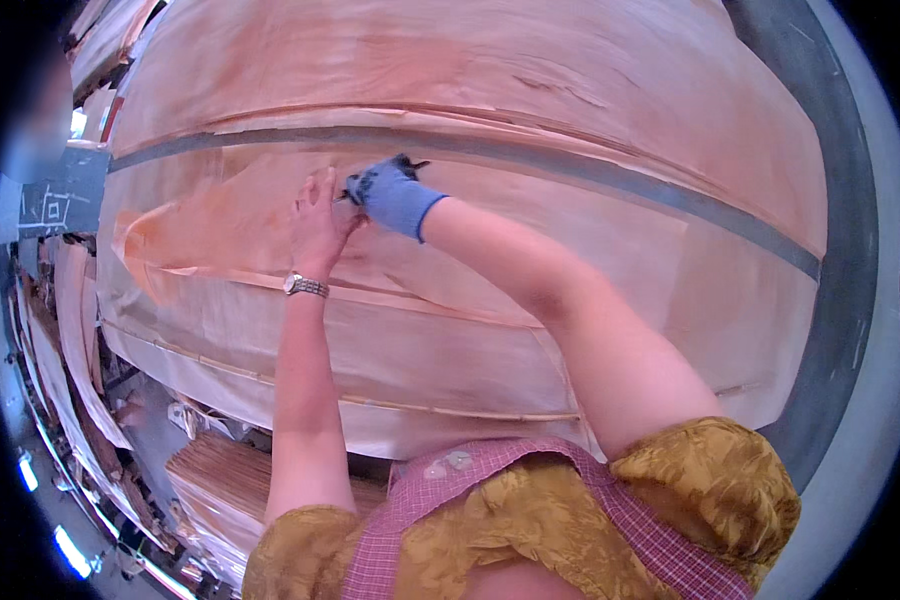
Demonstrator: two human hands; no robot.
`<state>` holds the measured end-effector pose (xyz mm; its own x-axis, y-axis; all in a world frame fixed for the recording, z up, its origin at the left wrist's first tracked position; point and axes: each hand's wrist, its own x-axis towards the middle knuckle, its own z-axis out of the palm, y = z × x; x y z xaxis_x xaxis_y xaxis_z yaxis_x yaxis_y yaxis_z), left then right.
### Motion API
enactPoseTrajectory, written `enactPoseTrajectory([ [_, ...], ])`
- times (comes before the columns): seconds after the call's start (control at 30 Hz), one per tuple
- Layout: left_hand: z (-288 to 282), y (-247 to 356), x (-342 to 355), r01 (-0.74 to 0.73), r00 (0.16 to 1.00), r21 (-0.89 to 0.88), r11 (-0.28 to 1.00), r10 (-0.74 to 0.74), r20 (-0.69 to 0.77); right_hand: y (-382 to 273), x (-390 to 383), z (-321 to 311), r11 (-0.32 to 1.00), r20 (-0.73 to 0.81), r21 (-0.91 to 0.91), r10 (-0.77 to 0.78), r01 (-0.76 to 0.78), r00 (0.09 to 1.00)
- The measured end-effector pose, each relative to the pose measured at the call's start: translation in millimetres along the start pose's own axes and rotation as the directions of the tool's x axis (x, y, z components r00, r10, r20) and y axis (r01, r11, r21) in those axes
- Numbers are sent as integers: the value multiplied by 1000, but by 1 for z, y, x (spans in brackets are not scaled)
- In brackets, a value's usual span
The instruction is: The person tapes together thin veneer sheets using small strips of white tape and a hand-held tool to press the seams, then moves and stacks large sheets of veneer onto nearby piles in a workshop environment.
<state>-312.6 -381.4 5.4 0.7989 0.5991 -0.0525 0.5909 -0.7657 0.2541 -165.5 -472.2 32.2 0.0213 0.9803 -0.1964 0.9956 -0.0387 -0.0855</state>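
Thin, reddish-tan wood veneer sheets [470, 270] lie beneath both hands. My left hand [318, 222], bare with a silver watch [305, 285] at the wrist, rests on a sheet with its fingers stretched out. Just right of it, almost touching, is my right hand [388, 198] in a blue knit glove with dark patches. Its fingers are closed round a small tool with a black end [416, 163] poking out on the far side. A thin metal-looking bit shows by the left fingers; the glove hides the rest, so its exact kind is unclear.
A dark grey strip [450, 145] crosses between the near sheets and another broad veneer sheet [470, 60] beyond. Raised, torn veneer edges run along the near side. Stacked veneer [215, 470] stands lower left, with more sheets [75, 340] at far left. Grey floor borders the right.
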Motion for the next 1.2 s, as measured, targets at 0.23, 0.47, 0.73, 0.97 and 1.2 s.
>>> enactPoseTrajectory([
  [0.23,-4,16,8,26,993,192,981,-47,108,89,-137,6,978,3,40,203,-203,979],
  [0.47,35,178,3,-221,966,23,975,215,142,117,-175,29,931,-10,88,357,-355,934],
  [0.73,42,193,0,-228,957,49,972,215,193,188,-375,52,833,58,157,529,-531,847],
  [0.97,65,382,-48,-520,818,-241,819,559,136,180,-423,71,774,-6,-10,633,-633,774],
  [1.2,58,411,-59,-450,818,46,892,391,422,107,-490,84,549,221,56,808,-834,546],
])
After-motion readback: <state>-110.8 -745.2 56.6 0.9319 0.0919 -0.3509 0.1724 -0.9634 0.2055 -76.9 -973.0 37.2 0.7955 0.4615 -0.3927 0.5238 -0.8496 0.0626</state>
